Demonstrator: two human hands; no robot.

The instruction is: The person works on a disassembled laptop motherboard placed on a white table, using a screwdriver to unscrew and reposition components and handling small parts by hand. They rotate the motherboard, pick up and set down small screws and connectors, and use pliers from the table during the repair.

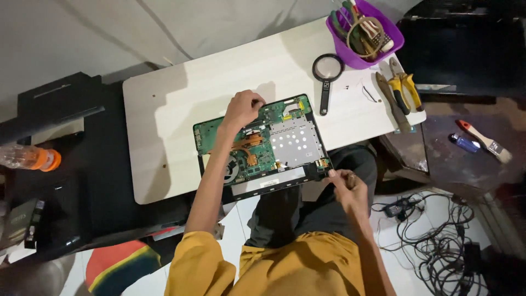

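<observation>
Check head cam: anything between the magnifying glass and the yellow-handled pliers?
Head view: only a small loop of wire on bare table between magnifying glass and pliers.

Pale matt wood-grain on the table top (pixel 181 93). On it, opened laptop (pixel 260 145): green circuit board, copper-coloured pipes, dull perforated metal plate. Beyond the laptop, glossy purple plastic tub (pixel 390 44); beside it, yellow-handled pliers (pixel 404 87), metal jaws.

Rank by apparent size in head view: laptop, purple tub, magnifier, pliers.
1. laptop
2. purple tub
3. magnifier and pliers: look about alike, so unranked.
</observation>
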